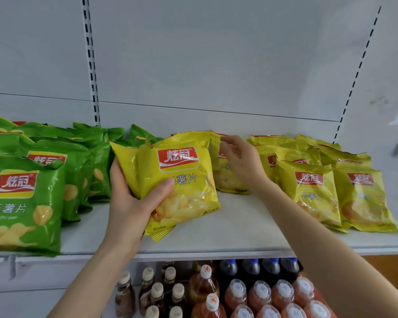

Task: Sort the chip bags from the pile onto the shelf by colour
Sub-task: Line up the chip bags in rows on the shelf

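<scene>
A loose grip could drop the slick yellow bag, which the left hand clamps between thumb and fingers above the shelf, with green bags to its left. Right of that bag, the right hand, fingers apart and empty, nears a leaning bag that a nudge could topple.

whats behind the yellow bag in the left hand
A second yellow bag lies right behind the held yellow bag, gripped by the same left hand. Beyond, green bag tops peek out; their lower parts are hidden.
</scene>
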`<state>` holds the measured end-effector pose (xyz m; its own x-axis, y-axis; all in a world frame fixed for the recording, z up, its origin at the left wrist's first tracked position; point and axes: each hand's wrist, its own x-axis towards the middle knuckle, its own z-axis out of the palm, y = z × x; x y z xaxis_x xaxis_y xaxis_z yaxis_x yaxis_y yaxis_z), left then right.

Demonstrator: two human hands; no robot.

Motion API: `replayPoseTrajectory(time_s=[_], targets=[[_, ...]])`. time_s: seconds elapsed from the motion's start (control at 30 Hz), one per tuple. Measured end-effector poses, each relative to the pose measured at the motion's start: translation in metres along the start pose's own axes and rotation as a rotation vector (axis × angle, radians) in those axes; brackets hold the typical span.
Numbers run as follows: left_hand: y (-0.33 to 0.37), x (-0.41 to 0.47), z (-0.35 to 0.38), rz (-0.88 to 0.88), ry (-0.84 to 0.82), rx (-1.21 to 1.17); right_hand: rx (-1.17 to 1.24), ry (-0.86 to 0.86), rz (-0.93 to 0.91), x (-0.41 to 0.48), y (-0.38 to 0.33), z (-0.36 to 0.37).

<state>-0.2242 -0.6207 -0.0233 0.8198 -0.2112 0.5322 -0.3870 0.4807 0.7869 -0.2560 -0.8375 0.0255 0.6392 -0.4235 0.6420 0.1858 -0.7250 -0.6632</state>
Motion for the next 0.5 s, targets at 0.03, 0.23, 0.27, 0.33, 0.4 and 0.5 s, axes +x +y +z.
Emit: replayPoseTrajectory(time_s=[0.03,0.23,0.27,0.33,0.4,0.5], targets=[[0.0,0.001,0.0,0.002,0.001,0.002,0.159,0.033,0.047,-0.009,-0.013,-0.004],[-0.003,0.006,0.019,0.001,-0.026,-0.008,0.23,-0.266,0.076,-0.058,-0.047,-0.006],[-0.003,0.006,0.023,-0.008,-0.037,-0.028,0.213,-0.262,0.098,-0.061,-0.047,-0.006],[-0.004,0.006,0.028,-0.042,-0.054,-0.06,0.212,-0.272,0.127,-0.064,-0.044,-0.01],[-0.005,0.008,0.031,-0.051,-0.068,-0.033,0.171,-0.313,0.129,-0.069,-0.041,-0.016],[-0.009,0.012,0.032,-0.029,-0.038,0.003,0.14,-0.279,0.155,-0.069,-0.035,-0.028]])
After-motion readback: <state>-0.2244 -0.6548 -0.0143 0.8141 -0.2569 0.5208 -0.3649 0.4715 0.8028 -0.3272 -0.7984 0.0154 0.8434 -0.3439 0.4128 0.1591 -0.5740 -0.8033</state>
